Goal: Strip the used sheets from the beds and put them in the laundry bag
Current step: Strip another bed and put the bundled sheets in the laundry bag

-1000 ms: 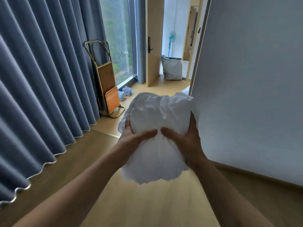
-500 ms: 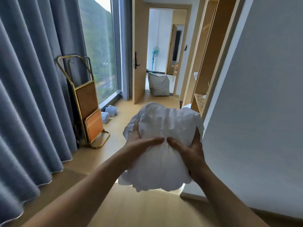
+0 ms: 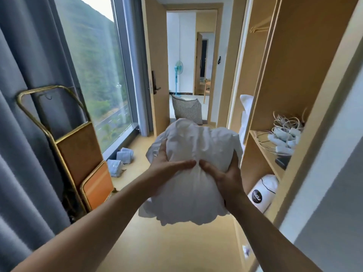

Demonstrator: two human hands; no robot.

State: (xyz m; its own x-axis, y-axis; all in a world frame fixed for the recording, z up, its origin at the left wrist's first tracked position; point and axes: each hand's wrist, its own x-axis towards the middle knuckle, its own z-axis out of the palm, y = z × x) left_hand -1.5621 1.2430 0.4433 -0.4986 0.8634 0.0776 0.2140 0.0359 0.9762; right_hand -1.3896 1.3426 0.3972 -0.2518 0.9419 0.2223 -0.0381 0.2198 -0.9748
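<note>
Laundry bag [image 3: 187, 111] at twelve o'clock stands in the doorway, contents hidden. Left hand [image 3: 167, 166] and right hand [image 3: 225, 175] clutch the bundled white sheet [image 3: 192, 169]. Nearer than a second ago; wardrobe shelf [image 3: 263, 152], cables [image 3: 284, 134] newly visible.

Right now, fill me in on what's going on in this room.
A person is carrying a bunched-up white sheet in front of them, with the left hand and the right hand gripping it from either side. They face an open doorway where a checked laundry bag stands on the floor, well ahead of the bundle. The sheet is not in the bag yet. A folded luggage rack leans by the curtain on the left, and open shelves line the right.
</note>
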